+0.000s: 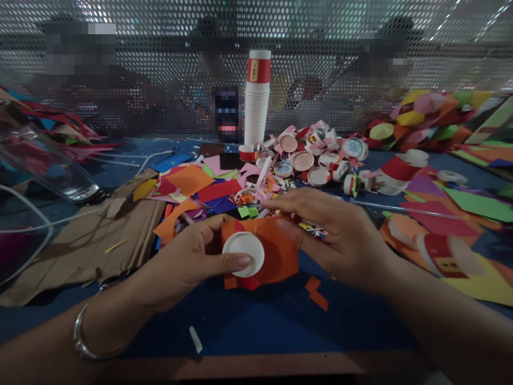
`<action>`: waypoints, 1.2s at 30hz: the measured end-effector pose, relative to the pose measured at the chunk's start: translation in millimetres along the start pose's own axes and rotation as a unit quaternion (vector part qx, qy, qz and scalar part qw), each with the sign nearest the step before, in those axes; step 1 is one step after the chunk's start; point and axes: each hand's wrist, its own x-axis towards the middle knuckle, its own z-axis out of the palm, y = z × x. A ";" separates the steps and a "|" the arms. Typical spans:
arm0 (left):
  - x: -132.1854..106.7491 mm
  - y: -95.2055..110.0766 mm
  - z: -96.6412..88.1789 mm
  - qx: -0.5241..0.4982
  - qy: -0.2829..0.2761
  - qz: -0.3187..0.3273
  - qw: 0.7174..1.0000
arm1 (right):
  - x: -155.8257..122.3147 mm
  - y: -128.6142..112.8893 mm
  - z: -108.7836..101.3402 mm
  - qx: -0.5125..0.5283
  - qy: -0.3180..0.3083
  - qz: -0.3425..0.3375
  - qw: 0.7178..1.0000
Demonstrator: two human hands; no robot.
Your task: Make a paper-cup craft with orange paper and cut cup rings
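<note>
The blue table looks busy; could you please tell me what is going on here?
A person's left hand holds a round white cup piece against an orange paper sheet, thumb on top. The right hand is at the sheet's upper right edge. Beyond stands a tall cup stack.

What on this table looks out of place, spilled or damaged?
Two small scraps lie apart from the paper pile: an orange scrap, below and right of the orange sheet, and a white scrap near the front edge of the table. They look like stray offcuts. At left, the cardboard has a ragged edge, perhaps torn.
</note>
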 end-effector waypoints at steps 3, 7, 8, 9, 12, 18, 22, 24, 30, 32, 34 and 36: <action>0.0 0.5 -4.0 0.005 0.051 0.005 0.999 | 0.8 6.0 -15.4 -0.043 0.045 0.050 0.997; 0.3 3.0 -5.2 -0.041 0.105 -0.026 0.993 | -2.7 26.3 -41.5 -0.105 0.075 0.139 0.982; 0.7 3.8 -4.4 -0.058 0.118 -0.027 0.991 | -5.2 32.2 -46.7 -0.126 0.044 0.166 0.977; 1.1 4.5 -3.3 -0.074 0.131 -0.025 0.988 | -8.4 37.7 -50.5 -0.140 0.002 0.185 0.973; 2.6 5.4 -0.5 -0.108 0.154 -0.015 0.982 | -20.1 49.7 -52.9 -0.138 -0.152 0.209 0.956; 3.5 1.7 0.4 -0.112 0.135 -0.007 0.984 | -33.1 52.1 -37.0 -0.156 -0.245 0.151 0.945; 5.3 -0.5 1.3 -0.121 0.131 -0.001 0.984 | -35.9 53.2 -30.5 -0.187 -0.248 0.122 0.943; 6.1 -2.4 0.8 -0.113 0.129 -0.001 0.985 | -37.7 55.4 -29.1 -0.195 -0.236 0.123 0.944; 5.2 -9.9 -2.8 -0.071 0.147 -0.021 0.986 | -33.3 54.6 -34.8 -0.136 -0.184 0.210 0.951; 4.1 -10.5 -2.8 -0.060 0.156 -0.021 0.986 | -30.2 51.5 -37.3 -0.121 -0.173 0.239 0.948; 3.1 -10.1 -2.2 -0.054 0.159 -0.023 0.985 | -28.8 49.0 -38.4 -0.117 -0.157 0.245 0.950; 2.5 -9.7 -1.6 -0.052 0.160 -0.030 0.985 | -29.4 48.2 -38.1 -0.117 -0.133 0.243 0.954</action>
